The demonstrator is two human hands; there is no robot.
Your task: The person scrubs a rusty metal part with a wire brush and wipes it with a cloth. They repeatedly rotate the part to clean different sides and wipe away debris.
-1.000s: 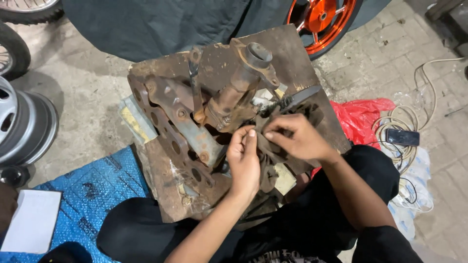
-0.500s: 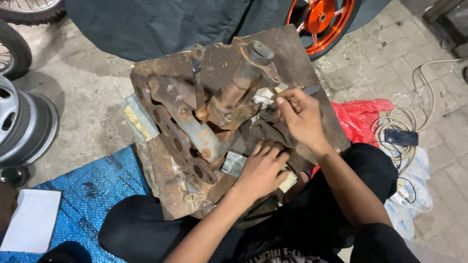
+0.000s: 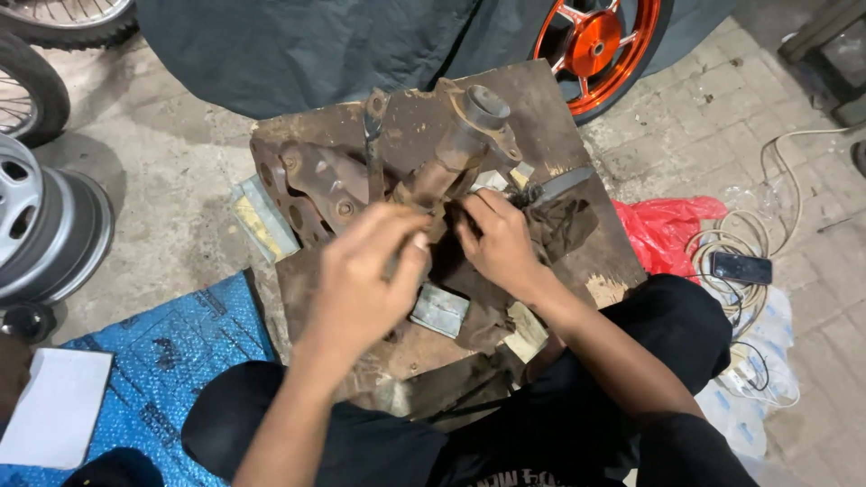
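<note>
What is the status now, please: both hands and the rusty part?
Left hand raised above the board, grip unclear. Right hand on the rusty part, beside a dark rag. Small metal block lies loose between them.

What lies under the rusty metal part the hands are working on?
The rusty metal part rests on a worn brown board laid on the paved floor. A small grey block lies there too. The left hand and right hand cover the part's middle.

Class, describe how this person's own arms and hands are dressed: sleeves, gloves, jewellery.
Both forearms are bare, with no sleeves in view. The left hand and right hand wear no gloves; no rings, watch or bracelets show. Grime darkens the right hand's fingers.
</note>
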